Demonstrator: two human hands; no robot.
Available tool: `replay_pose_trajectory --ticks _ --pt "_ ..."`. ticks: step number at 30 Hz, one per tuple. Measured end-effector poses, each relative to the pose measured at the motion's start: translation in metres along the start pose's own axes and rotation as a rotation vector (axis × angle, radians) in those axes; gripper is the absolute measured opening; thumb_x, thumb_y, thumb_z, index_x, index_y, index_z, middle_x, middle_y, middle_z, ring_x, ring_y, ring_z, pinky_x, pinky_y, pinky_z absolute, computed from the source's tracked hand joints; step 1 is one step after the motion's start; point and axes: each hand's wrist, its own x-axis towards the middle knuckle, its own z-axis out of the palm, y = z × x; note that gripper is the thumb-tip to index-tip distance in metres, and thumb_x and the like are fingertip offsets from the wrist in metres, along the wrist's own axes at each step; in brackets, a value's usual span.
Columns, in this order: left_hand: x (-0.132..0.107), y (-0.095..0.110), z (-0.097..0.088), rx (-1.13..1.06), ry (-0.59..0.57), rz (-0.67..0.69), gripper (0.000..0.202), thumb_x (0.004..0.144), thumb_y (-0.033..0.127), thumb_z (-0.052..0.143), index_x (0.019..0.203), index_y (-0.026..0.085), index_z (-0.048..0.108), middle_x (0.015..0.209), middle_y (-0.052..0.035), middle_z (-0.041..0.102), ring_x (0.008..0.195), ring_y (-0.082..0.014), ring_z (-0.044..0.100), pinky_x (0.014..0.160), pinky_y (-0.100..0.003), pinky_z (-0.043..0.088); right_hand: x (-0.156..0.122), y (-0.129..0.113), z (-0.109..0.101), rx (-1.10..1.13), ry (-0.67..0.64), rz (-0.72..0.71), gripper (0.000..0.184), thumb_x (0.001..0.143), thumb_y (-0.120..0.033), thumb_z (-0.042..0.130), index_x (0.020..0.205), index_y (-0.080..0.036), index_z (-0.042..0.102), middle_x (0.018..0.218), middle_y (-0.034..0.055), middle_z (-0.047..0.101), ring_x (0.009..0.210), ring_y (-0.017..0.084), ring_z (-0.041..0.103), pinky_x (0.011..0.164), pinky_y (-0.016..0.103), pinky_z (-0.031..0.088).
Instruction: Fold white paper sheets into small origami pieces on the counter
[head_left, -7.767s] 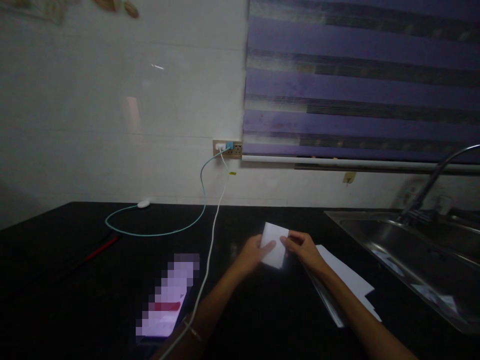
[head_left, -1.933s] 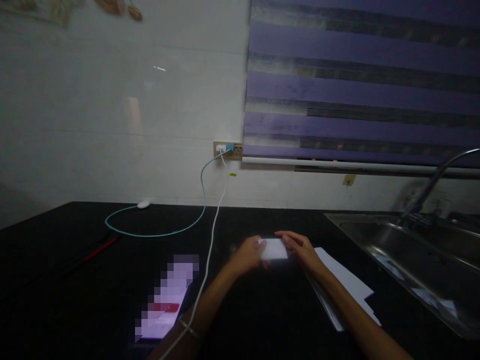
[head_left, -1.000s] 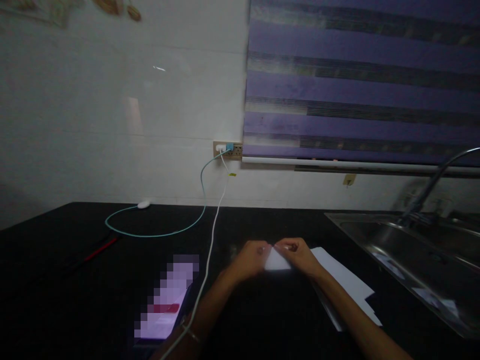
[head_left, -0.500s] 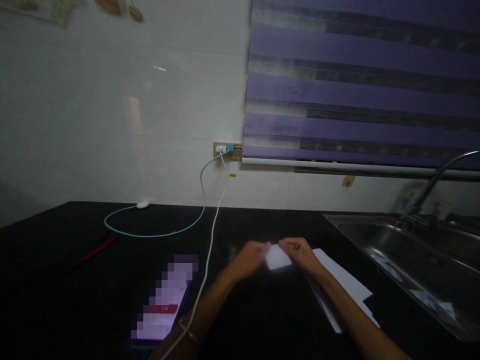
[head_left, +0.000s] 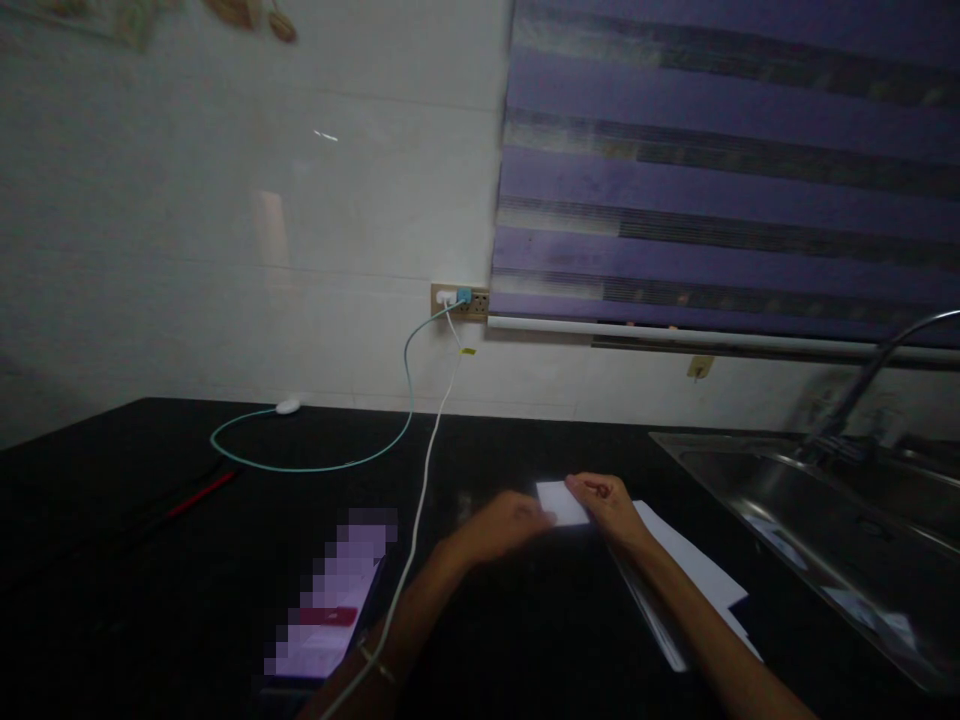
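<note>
A small white piece of paper (head_left: 560, 502) is between my hands, above the black countertop. My right hand (head_left: 604, 503) pinches its upper right corner with thumb and fingers. My left hand (head_left: 514, 525) has its fingertips at the paper's lower left edge, slightly blurred; the thumb seems to press on it. Under and beside my right forearm lie larger white paper sheets (head_left: 694, 565) in a loose stack, partly hidden by the arm.
A lit phone (head_left: 337, 600) lies left of my left forearm. A white cable (head_left: 426, 470) runs over that forearm from the wall socket (head_left: 472, 305). A teal cable (head_left: 300, 470) loops on the countertop (head_left: 495, 450). The metal sink (head_left: 720, 455) and faucet (head_left: 862, 390) are at right.
My left hand has slid from the paper's upper left corner down to its lower edge. The paper has turned slightly, while my right hand keeps its pinch.
</note>
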Motion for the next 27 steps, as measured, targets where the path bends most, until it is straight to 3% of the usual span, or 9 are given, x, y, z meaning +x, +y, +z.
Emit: replay_pose_trajectory --ticks 5,7,9,11,13,16,20,23,27 --pt "0.0 0.0 0.005 0.023 -0.08 -0.015 0.051 0.088 0.059 0.037 0.061 0.017 0.047 0.055 0.0031 0.042 0.048 -0.0092 0.037 0.046 -0.022 0.025 0.003 0.003 -0.001 -0.07 0.013 -0.003 0.035 0.075 -0.049 0.066 0.069 -0.014 0.066 0.055 0.0004 0.058 0.047 0.012 0.047 0.046 0.024 0.031" --pt "0.003 -0.004 0.008 0.018 -0.039 0.0 0.051 0.089 0.058 0.035 0.061 0.017 0.047 0.055 0.0029 0.043 0.048 -0.0093 0.038 0.046 -0.022 0.025 0.002 0.0 0.001 -0.173 0.048 -0.061 0.034 0.077 -0.049 0.064 0.075 -0.015 0.067 0.065 0.0038 0.064 0.058 0.017 0.055 0.052 0.027 0.039" --pt "0.007 -0.009 0.01 0.031 0.05 0.011 0.05 0.089 0.056 0.035 0.063 0.016 0.049 0.057 0.0025 0.044 0.05 -0.0096 0.038 0.047 -0.022 0.026 -0.001 -0.007 0.005 -0.308 0.142 -0.186 0.032 0.081 -0.046 0.06 0.091 -0.017 0.068 0.087 0.008 0.068 0.081 0.023 0.061 0.07 0.032 0.046" --pt "0.01 -0.013 0.011 0.029 0.123 0.008 0.051 0.09 0.056 0.035 0.066 0.014 0.052 0.059 0.0017 0.046 0.051 -0.0101 0.039 0.048 -0.023 0.027 -0.005 -0.014 0.008 -0.422 0.274 -0.294 0.033 0.087 -0.042 0.053 0.107 -0.019 0.063 0.104 0.0099 0.066 0.097 0.025 0.059 0.086 0.037 0.043" --pt "0.012 -0.017 0.011 -0.008 0.138 -0.002 0.051 0.089 0.056 0.035 0.069 0.014 0.055 0.061 0.0011 0.048 0.053 -0.0105 0.041 0.049 -0.022 0.029 -0.008 -0.018 0.011 -0.487 0.34 -0.351 0.033 0.09 -0.041 0.048 0.112 -0.019 0.059 0.107 0.0111 0.064 0.101 0.025 0.058 0.091 0.039 0.042" --pt "0.014 -0.021 0.011 -0.089 0.113 -0.02 0.052 0.088 0.059 0.035 0.071 0.014 0.054 0.061 0.0021 0.046 0.051 -0.0095 0.042 0.048 -0.021 0.029 -0.01 -0.017 0.014 -0.531 0.306 -0.378 0.034 0.088 -0.041 0.05 0.114 -0.02 0.057 0.108 0.0113 0.061 0.101 0.026 0.057 0.089 0.04 0.044" --pt "0.014 -0.023 0.009 -0.126 0.084 -0.066 0.052 0.088 0.061 0.032 0.075 0.015 0.052 0.058 0.0044 0.042 0.046 -0.0083 0.039 0.045 -0.019 0.029 -0.006 -0.004 0.018 -0.332 0.181 -0.219 0.051 0.08 -0.047 0.06 0.124 -0.024 0.049 0.117 0.01 0.057 0.1 0.026 0.058 0.082 0.039 0.049" --pt "0.013 -0.019 0.007 -0.039 0.046 -0.044 0.053 0.09 0.058 0.031 0.074 0.014 0.056 0.057 0.0032 0.045 0.048 -0.0091 0.041 0.047 -0.02 0.031 -0.002 0.007 0.02 -0.012 0.036 0.014 0.056 0.076 -0.05 0.063 0.123 -0.023 0.046 0.103 0.0076 0.063 0.079 0.021 0.064 0.066 0.035 0.052" --pt "0.007 -0.004 0.01 0.219 0.067 -0.006 0.053 0.092 0.052 0.029 0.08 0.014 0.065 0.069 -0.0039 0.059 0.062 -0.0153 0.054 0.06 -0.025 0.039 0.001 0.015 0.021 0.128 -0.007 0.084 0.052 0.068 -0.048 0.072 0.109 -0.02 0.057 0.086 0.0042 0.066 0.057 0.013 0.057 0.052 0.026 0.046"
